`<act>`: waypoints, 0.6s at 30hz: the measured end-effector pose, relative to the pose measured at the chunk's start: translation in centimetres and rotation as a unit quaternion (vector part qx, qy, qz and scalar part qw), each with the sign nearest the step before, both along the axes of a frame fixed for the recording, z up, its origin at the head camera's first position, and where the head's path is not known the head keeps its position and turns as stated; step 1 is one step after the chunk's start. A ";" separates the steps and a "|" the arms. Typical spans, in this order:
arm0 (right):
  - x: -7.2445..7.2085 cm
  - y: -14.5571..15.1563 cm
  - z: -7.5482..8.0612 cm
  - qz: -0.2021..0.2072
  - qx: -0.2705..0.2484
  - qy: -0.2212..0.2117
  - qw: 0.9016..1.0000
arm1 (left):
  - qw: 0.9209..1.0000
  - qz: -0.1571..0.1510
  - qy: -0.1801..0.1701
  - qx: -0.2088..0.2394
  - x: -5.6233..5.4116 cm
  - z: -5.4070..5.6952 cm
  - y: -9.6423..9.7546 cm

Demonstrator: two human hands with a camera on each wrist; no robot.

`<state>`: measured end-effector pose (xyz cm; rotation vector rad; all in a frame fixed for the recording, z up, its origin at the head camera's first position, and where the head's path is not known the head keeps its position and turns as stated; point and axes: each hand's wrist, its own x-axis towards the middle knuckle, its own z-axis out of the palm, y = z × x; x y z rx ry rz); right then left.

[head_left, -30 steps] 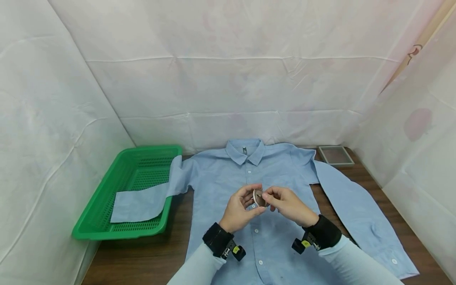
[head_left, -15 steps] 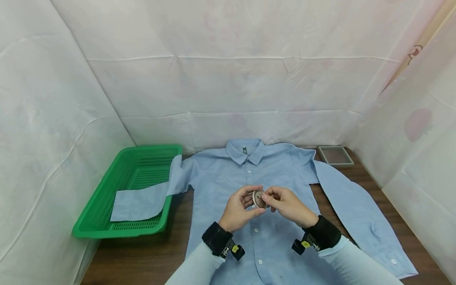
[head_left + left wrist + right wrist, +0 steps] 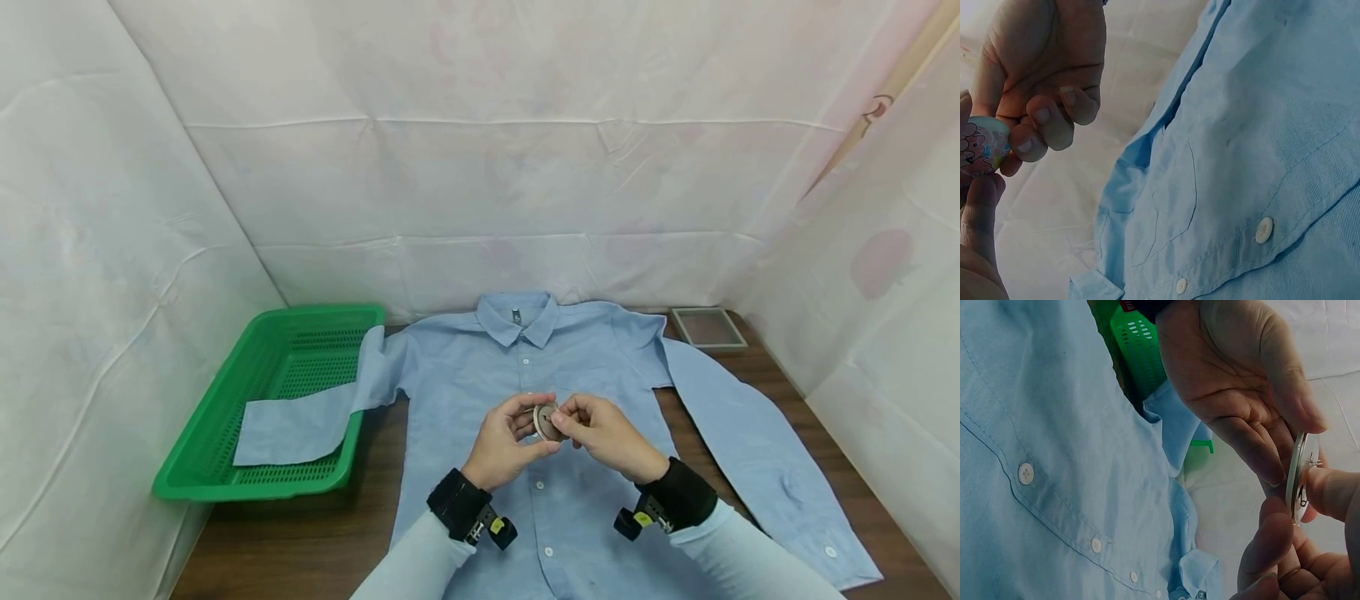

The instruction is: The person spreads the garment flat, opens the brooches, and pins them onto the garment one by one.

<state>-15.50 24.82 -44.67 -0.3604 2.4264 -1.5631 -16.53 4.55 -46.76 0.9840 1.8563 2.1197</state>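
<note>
A round pin badge [image 3: 549, 422] is held over the middle of a light blue shirt [image 3: 480, 358]. My left hand [image 3: 504, 442] grips it by the rim between thumb and fingers. From the other side my right hand [image 3: 607, 433] pinches at the metal pin on its back, thumb on that face. In the right wrist view the badge [image 3: 1297, 475] appears edge-on, with the safety pin [image 3: 1303, 495] beside the right thumb. The left wrist view shows the badge's patterned front [image 3: 982, 147] between the fingers. Whether the pin is fastened cannot be made out.
A green basket [image 3: 217, 392] stands on the left, one shirt sleeve [image 3: 292, 429] lying in it. The other sleeve [image 3: 757, 450] spreads across the brown table [image 3: 300, 542] on the right. At the back right lies a small grey-framed tray [image 3: 708, 327]. White cloth walls [image 3: 480, 183] surround the table.
The badge has turned slightly, so more of its back faces the head camera. Both hands have kept nearly the same place, and the shirt lies as before.
</note>
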 end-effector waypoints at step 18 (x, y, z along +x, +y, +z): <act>-0.3 -0.2 -0.2 0.006 -0.004 -0.005 1.000 | 0.999 0.017 -0.023 -0.028 0.5 1.3 -0.4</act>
